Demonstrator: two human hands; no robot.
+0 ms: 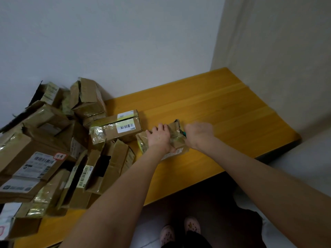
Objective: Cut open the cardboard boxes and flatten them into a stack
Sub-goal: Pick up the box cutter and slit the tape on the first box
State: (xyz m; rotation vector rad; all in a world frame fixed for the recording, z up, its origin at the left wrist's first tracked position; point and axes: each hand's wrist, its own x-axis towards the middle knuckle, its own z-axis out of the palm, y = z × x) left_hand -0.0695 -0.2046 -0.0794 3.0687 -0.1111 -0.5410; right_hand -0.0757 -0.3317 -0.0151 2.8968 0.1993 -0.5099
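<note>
Your left fingers [155, 128] lie spread across the top of the small brown cardboard box wrapped in yellowish clear tape [176, 140], tips bent over its far edge. The thumb is against the near side, so the left hand [159, 138] grips the box and pins it to the table. Your right hand [198, 135] is blurred. Its fingers look closed around a small tool with a teal handle [184, 134] at the box's right end. Only a sliver of the tool shows, and no blade can be seen.

This looks like the cutting step — opening the tape on this one box. The next move calls for a run along the seam, away from your left fingertips, which sit close to the tool.

The box rests mid-table on the yellow-orange wooden tabletop [223, 104], whose right half is bare. To the left rises a loose heap of torn, taped brown cardboard boxes [53, 140] — none looks flattened. A long brown box with a white barcode label [114, 127] lies just beside your left hand. The table fits into a corner between a pale grey wall [125, 42] and a beige wall [277, 59].
</note>
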